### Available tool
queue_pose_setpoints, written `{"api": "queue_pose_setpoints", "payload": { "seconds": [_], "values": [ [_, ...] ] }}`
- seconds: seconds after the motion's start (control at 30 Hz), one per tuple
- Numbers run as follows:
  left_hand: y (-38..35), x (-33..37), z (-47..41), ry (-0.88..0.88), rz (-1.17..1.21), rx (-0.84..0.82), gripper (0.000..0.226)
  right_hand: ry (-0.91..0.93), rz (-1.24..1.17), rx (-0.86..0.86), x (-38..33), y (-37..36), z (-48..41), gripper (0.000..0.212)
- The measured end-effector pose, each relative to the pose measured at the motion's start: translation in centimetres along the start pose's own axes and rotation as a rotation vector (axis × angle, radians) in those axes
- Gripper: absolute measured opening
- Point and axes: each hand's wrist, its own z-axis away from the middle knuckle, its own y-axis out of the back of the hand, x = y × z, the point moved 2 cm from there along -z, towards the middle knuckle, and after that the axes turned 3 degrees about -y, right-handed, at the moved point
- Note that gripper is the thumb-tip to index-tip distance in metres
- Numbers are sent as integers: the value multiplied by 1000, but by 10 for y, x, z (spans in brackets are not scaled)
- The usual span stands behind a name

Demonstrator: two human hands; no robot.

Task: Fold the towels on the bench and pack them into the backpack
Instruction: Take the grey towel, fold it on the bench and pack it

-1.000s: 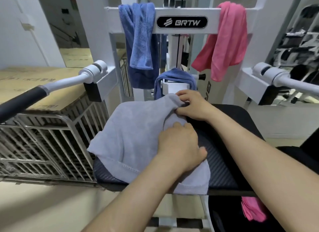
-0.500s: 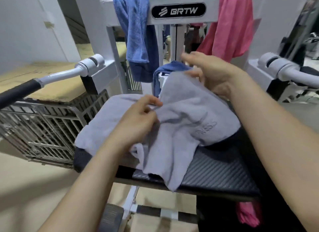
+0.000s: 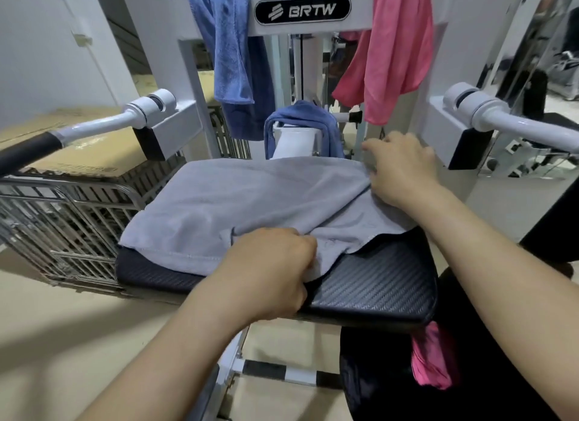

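Observation:
A grey towel (image 3: 238, 201) lies spread over the black padded bench (image 3: 385, 283), folded over on itself. My left hand (image 3: 272, 270) grips the towel's near edge at the bench's front. Over at the far right corner, my right hand (image 3: 404, 170) holds the towel against the bench, fingers curled over its edge. A black backpack (image 3: 376, 386) sits on the floor under the bench at lower right, with a pink towel (image 3: 434, 358) sticking out of it.
On the white machine frame (image 3: 300, 10) hang a blue towel (image 3: 232, 60) and a pink towel (image 3: 394, 51); another blue towel (image 3: 300, 123) drapes over the post behind the bench. Metal wire crates (image 3: 62, 220) and cardboard boxes stand left. Handle bars jut out on both sides.
The towel was lifted and bunched between both hands; now it lies laid out flat on the bench. My right hand came down to the far right corner, my left to the near edge.

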Motion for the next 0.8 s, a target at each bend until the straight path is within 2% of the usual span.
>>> {"api": "queue_pose_setpoints", "payload": {
  "seconds": [0.07,0.1,0.13,0.17,0.2,0.23,0.27,0.3,0.37,0.4,0.43,0.47,0.53,0.57,0.6,0.7,0.8],
  "values": [
    [-1,8,-2,43,-49,26,20,134,-208,-41,-7,14,16,39],
    [-2,10,-5,84,-10,30,18,224,-408,-142,-9,23,27,37],
    [-4,8,-9,156,138,45,21,316,-608,-316,-11,33,41,41],
    [-6,5,-11,245,427,50,23,384,-725,-518,-13,42,58,53],
    [-6,6,-14,324,785,75,22,445,-711,-693,-15,49,74,70],
    [-8,9,-17,394,1106,117,18,498,-640,-770,-15,50,86,86],
    [-8,14,-20,451,1331,154,16,523,-591,-745,-14,48,94,92],
    [-7,20,-23,475,1474,189,17,523,-598,-646,-13,45,97,86],
    [-4,34,-24,411,1677,224,19,468,-720,-413,-6,41,94,50],
    [0,37,-20,365,1696,240,17,437,-694,-327,1,41,91,35],
    [0,32,-17,311,1597,284,12,400,-615,-276,10,39,88,28],
    [-1,23,-14,222,1382,297,6,358,-533,-265,18,38,86,24],
    [-12,5,-4,26,702,99,48,241,-459,-242,31,35,83,13],
    [-23,-2,-1,-8,451,30,66,189,-457,-212,34,34,81,9],
    [-30,-5,2,-12,337,48,70,159,-459,-184,34,34,82,7],
    [-39,4,0,23,464,258,38,91,-538,-82,31,35,81,15],
    [-38,32,-9,-50,549,313,32,-56,-829,26,30,43,75,20]
  ]
}}
